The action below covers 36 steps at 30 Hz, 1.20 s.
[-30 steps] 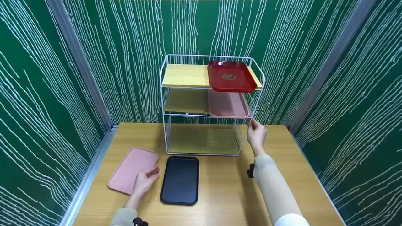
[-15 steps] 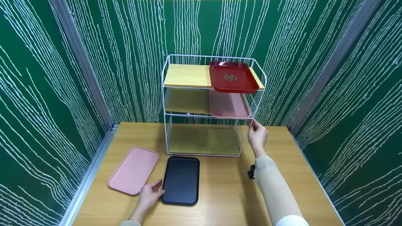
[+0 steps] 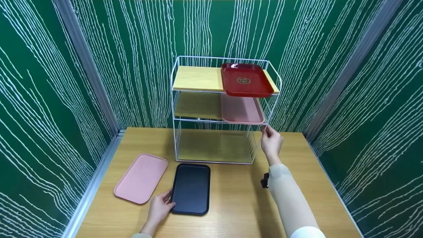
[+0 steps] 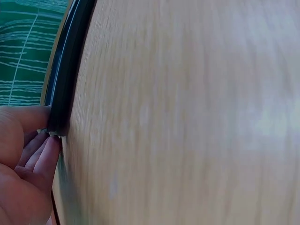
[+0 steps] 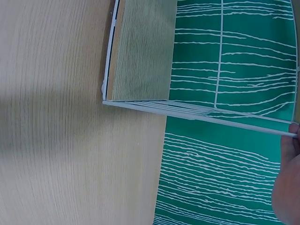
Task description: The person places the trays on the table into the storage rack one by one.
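Observation:
A black tray [image 3: 191, 188] lies flat on the wooden table [image 3: 238, 205] in front of a white wire rack [image 3: 198, 79] with three wooden shelves. My left hand [image 3: 162, 206] pinches the tray's front left edge; in the left wrist view the thumb [image 4: 23, 117] lies on the black rim [image 4: 70, 61] and the fingers curl under it. My right hand [image 3: 271, 140] holds the rack's front right post at the middle shelf. In the right wrist view a fingertip [image 5: 293, 133] touches the rack's wire [image 5: 197, 117].
A pink tray [image 3: 141, 177] lies on the table left of the black one. On the rack's right side, a red tray [image 3: 245, 80] sits on the top shelf and another pink tray [image 3: 241, 110] on the middle shelf. Green patterned walls enclose the table.
My left hand has moved right from the pink tray on the table to the black tray's left edge and taken hold of it. The right hand stays on the rack.

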Tool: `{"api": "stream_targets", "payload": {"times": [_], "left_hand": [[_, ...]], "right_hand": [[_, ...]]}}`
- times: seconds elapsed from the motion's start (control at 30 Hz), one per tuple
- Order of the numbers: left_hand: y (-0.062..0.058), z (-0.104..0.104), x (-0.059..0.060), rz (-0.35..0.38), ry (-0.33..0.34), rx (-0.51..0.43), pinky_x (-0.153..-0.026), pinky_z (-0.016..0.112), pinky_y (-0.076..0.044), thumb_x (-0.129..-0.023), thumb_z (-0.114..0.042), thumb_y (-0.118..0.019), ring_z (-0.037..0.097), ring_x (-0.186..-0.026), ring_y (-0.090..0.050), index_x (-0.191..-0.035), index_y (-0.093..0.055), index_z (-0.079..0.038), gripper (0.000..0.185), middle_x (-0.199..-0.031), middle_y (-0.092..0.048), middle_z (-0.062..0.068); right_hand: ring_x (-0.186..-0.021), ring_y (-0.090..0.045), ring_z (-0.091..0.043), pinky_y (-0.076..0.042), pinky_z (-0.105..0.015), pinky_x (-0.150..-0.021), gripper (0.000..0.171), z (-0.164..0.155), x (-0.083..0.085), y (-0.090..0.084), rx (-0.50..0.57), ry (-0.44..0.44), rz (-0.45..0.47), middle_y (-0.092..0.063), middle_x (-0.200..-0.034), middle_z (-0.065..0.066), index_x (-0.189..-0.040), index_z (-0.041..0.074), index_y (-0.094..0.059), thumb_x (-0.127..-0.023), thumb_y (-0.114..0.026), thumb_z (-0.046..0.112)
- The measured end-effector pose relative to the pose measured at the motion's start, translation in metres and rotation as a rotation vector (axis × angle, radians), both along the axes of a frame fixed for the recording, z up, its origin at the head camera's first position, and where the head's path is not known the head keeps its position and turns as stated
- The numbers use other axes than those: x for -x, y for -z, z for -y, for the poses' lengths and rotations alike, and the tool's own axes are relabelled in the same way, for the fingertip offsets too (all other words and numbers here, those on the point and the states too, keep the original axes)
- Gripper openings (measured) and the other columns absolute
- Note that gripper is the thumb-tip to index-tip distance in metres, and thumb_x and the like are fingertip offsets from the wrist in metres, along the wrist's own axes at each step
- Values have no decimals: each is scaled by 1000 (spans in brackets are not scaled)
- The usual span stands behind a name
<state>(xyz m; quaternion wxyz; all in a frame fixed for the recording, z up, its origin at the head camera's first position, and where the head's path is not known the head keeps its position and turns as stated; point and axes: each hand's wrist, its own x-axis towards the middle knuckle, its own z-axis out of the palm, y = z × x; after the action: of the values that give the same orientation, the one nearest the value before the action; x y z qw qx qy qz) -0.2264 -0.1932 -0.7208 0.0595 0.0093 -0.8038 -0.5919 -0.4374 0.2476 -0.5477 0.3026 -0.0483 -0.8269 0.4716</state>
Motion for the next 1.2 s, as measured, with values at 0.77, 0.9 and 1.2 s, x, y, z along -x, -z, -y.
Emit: {"api": "stream_targets", "payload": {"times": [0.77, 0.9, 1.2], "left_hand": [[-7, -1, 3, 94, -123, -70, -106, 49, -54, -79, 24, -59, 51, -127, -63, -136, -58, 21, 57, -135, -62, 37], [-8, 2, 2, 70, -143, -24, -104, 48, -55, -80, 21, -61, 48, -124, -66, -135, -62, 17, 55, -133, -65, 33], [-11, 8, 1, 71, -114, -7, -101, 45, -58, -81, 19, -65, 48, -119, -69, -134, -61, 19, 52, -131, -67, 34]], "right_hand": [[-99, -76, -28, -58, -34, -78, 25, 0, 0, 0, 7, 7, 10, -80, -115, -14, -129, 8, -78, -106, -69, 12], [-97, -76, -28, -54, -27, -73, 26, -1, -1, 0, -1, 13, 8, -80, -114, -14, -130, 9, -78, -105, -70, 12], [-103, -76, -31, -61, -43, -86, 29, 0, -2, -1, 39, -10, 23, -79, -118, -16, -133, 8, -75, -106, -67, 8]]}}
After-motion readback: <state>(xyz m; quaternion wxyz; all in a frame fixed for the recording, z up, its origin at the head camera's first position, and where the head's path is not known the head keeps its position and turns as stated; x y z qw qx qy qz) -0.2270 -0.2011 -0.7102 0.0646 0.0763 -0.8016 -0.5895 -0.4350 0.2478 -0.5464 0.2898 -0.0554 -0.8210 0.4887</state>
